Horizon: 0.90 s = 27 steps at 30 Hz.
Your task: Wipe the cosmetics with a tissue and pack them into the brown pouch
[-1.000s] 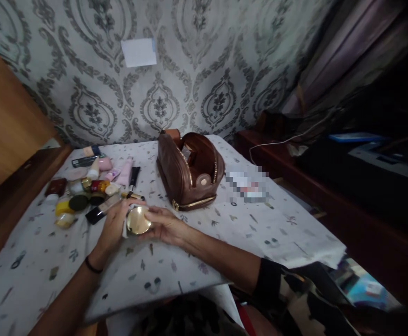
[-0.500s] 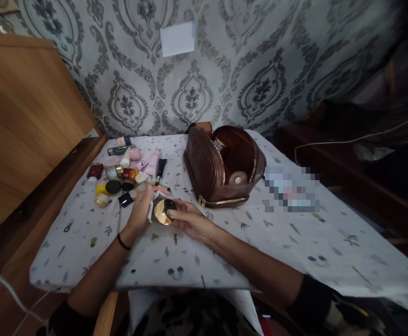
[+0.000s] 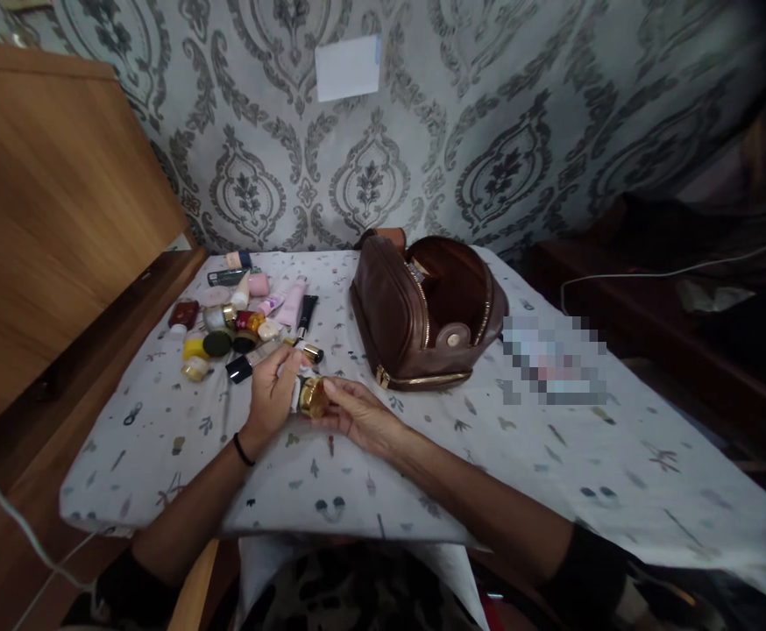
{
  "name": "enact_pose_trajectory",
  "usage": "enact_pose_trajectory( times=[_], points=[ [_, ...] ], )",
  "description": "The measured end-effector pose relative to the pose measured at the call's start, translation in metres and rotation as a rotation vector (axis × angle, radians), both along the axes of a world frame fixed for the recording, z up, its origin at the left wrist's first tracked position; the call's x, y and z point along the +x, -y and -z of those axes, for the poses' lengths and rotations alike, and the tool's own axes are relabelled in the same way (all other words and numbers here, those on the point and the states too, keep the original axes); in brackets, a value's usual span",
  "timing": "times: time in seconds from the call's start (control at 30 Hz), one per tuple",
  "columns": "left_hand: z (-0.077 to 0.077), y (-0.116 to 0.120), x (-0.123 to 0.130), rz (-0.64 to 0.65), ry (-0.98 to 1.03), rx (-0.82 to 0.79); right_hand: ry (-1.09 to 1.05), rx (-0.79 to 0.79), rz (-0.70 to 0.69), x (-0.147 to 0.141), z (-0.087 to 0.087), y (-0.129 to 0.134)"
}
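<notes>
A small cosmetic jar with a shiny gold lid [image 3: 314,397] is held between my two hands, just above the table. My right hand [image 3: 360,416] grips it from the right, thumb and fingers closed round the lid. My left hand [image 3: 273,392] is closed on a white cloth [image 3: 295,394], which presses against the jar's other side; much of the cloth is hidden by the fingers. Just beyond my left hand lie a flat bottle with a black cap [image 3: 239,369] and a tube with a black and gold cap [image 3: 313,352].
Several cosmetic jars, tubes and bottles cluster at the table's left, among them a pink tube [image 3: 293,302] and a yellow jar [image 3: 195,348]. A brown toiletry bag [image 3: 389,307] stands unzipped at the back centre. Right of it is a blurred-out item [image 3: 554,359]. A wooden cabinet [image 3: 54,158] borders the left.
The jar has been turned in my hands: its gold lid faced up towards me and now tips to the right. My view has shifted slightly.
</notes>
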State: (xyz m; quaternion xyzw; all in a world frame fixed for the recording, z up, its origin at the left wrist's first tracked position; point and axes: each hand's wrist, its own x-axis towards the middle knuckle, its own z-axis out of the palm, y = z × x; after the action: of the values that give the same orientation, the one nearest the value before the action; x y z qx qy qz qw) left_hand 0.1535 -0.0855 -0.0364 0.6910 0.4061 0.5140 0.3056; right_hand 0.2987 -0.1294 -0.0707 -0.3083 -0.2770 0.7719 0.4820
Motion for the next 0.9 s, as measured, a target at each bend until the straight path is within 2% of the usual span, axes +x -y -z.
enact_pose_trajectory(
  times=[0.13, 0.27, 0.33, 0.43, 0.53, 0.73, 0.9],
  points=[
    [0.000, 0.001, 0.000, 0.042, -0.022, -0.016, 0.091, 0.049, 0.079, -0.003, 0.001, 0.002],
    [0.003, -0.002, 0.003, 0.106, -0.026, -0.041, 0.304, 0.205, 0.163, -0.002, 0.006, 0.000],
    [0.005, -0.004, 0.003, 0.136, -0.044, -0.058, 0.488, 0.357, 0.232, 0.000, 0.009, -0.001],
    [0.005, -0.006, 0.003, 0.137, -0.066, -0.099, 0.799, 0.671, 0.337, 0.005, 0.010, 0.000],
    [0.003, -0.008, 0.000, 0.162, -0.044, -0.138, 0.962, 0.936, 0.343, 0.007, 0.010, 0.006],
    [-0.001, -0.012, -0.006, 0.208, 0.079, -0.321, 1.042, 1.186, 0.250, 0.010, 0.011, 0.011],
    [-0.004, -0.011, -0.009, 0.286, 0.264, -0.486, 0.921, 1.290, 0.182, 0.014, 0.000, 0.012]
  ],
)
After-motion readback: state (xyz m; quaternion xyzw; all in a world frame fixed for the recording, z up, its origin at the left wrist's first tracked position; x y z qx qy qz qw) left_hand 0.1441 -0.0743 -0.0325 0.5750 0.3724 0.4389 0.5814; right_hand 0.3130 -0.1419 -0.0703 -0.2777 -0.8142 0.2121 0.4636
